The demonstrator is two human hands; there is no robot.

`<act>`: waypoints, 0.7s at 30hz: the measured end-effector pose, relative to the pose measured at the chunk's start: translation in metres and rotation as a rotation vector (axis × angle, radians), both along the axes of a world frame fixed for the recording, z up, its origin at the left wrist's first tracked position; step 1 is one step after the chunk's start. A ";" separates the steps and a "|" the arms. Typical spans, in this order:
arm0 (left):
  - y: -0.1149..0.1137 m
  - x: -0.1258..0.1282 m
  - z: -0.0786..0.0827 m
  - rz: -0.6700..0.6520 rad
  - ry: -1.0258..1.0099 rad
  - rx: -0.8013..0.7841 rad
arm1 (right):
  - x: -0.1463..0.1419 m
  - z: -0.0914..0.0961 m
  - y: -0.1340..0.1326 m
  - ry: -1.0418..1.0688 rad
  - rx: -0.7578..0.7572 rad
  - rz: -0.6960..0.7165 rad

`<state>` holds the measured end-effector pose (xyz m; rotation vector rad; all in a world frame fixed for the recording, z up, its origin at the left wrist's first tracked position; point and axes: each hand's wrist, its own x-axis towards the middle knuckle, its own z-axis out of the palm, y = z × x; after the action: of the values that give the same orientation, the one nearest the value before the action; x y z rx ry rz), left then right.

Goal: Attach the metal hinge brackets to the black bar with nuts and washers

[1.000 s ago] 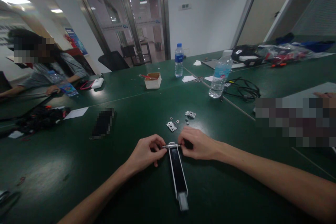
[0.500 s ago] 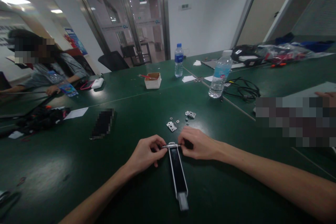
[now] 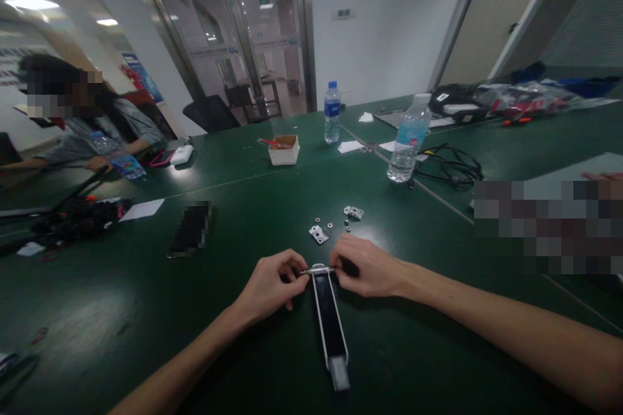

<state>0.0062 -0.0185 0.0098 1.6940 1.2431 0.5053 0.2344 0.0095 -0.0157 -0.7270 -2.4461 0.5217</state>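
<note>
A long narrow frame with white edges and a dark middle lies on the green table, a grey block at its near end. Across its far end runs a thin metal rod. My left hand pinches the rod's left end between thumb and fingers. At the right end, my right hand has its fingers closed on the same rod. Just beyond my hands lie two small metal brackets, one nearer and one farther right, with several small rings or nuts around them.
A phone lies to the left. Farther back stand a small open box, a blue-capped bottle and a larger water bottle beside black cables. Another person sits at the far left.
Almost nothing differs: both hands stay on the rod's ends, and the frame and brackets lie where they were. The view has shifted very slightly.
</note>
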 end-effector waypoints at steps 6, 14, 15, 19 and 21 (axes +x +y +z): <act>0.000 -0.001 0.000 0.011 -0.021 -0.006 | 0.000 0.004 -0.002 0.006 -0.031 0.003; 0.002 -0.004 -0.004 -0.012 0.027 -0.030 | 0.000 0.002 -0.001 0.060 -0.006 -0.003; 0.002 -0.004 -0.005 -0.006 0.030 -0.030 | 0.000 0.002 -0.001 0.066 -0.001 -0.010; 0.002 -0.001 -0.006 0.019 0.018 -0.027 | 0.003 0.003 0.002 0.046 0.045 -0.007; 0.003 -0.001 -0.003 0.011 0.027 -0.045 | 0.009 0.004 0.008 0.023 0.097 -0.005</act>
<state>0.0052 -0.0153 0.0073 1.6626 1.2744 0.4592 0.2431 0.0176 -0.0121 -0.6828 -2.4293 0.4042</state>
